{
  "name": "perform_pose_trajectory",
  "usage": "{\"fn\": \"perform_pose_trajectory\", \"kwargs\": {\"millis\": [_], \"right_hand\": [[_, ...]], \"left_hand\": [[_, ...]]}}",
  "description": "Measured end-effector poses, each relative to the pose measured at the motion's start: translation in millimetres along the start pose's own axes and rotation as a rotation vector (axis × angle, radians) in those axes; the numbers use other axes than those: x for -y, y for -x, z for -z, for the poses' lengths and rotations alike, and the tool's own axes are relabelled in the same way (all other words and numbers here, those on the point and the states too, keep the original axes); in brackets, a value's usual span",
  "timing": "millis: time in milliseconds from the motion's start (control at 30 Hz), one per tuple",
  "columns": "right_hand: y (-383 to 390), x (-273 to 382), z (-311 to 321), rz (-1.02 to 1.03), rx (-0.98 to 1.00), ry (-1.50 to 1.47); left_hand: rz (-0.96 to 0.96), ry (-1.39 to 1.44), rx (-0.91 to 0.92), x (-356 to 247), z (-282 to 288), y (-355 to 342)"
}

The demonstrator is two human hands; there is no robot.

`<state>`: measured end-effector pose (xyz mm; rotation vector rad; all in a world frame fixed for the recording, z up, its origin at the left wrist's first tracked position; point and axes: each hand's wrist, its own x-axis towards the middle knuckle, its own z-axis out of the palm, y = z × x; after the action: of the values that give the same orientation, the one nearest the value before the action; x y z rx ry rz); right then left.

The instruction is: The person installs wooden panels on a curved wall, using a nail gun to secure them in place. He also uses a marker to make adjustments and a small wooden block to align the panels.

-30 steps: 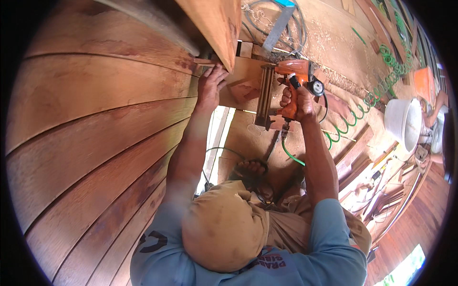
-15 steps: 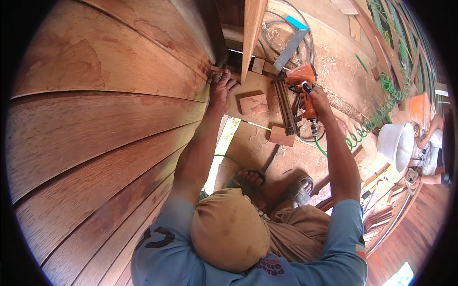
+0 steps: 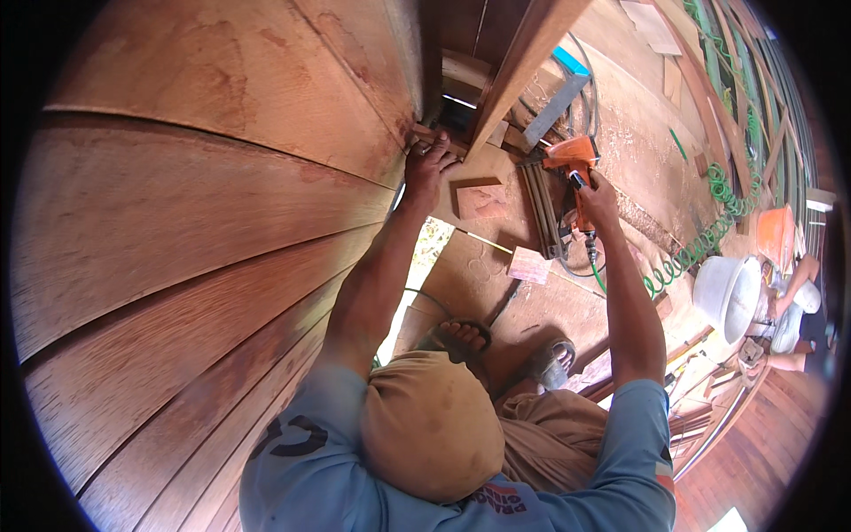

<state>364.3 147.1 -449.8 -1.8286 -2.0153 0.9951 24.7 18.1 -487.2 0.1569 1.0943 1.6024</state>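
Note:
My left hand is raised to the inside corner at the end of the plank wall. Its fingers press a small strip of reddish wood into that corner, beside an upright timber post. My right hand is wrapped round the handle of an orange nail gun. The gun's long magazine slants down to the left, and its nose points toward the post, apart from the strip. A green air hose joins the handle's lower end.
Two loose wood blocks lie on the plywood floor by my sandalled feet. A square with a blue handle lies beyond the gun. Coiled green hose, a white bucket and another person are at the right.
The whole view has shifted, so the post and floor things appear further right. Both hands keep their holds; the nail gun stays nearly in place beside the square.

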Motion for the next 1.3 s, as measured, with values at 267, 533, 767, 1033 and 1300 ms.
{"fn": "perform_pose_trajectory", "kwargs": {"millis": [267, 533, 767, 1033, 1300], "right_hand": [[8.4, 12.0, 18.9, 0.109, 0.052, 0.027], [52.9, 28.0, 79.3, 0.346, 0.305, 0.348], [124.3, 38.2, 96.2, 0.218, 0.621, 0.458], [151.4, 50.5, 38.7, 0.385, 0.615, 0.368], [151.4, 49.5, -14.1, 0.628, 0.606, 0.468]], "left_hand": [[0.026, 0.018, -0.068, -0.8, -4.1, 2.2], [0.050, 0.044, 0.061, 0.5, 5.5, -3.6], [0.044, 0.027, 0.039, 0.2, 5.4, -1.1], [0.056, 0.070, 0.017, 2.7, 6.7, -2.2], [0.037, -0.019, -0.033, 10.6, 5.9, -0.3]]}}
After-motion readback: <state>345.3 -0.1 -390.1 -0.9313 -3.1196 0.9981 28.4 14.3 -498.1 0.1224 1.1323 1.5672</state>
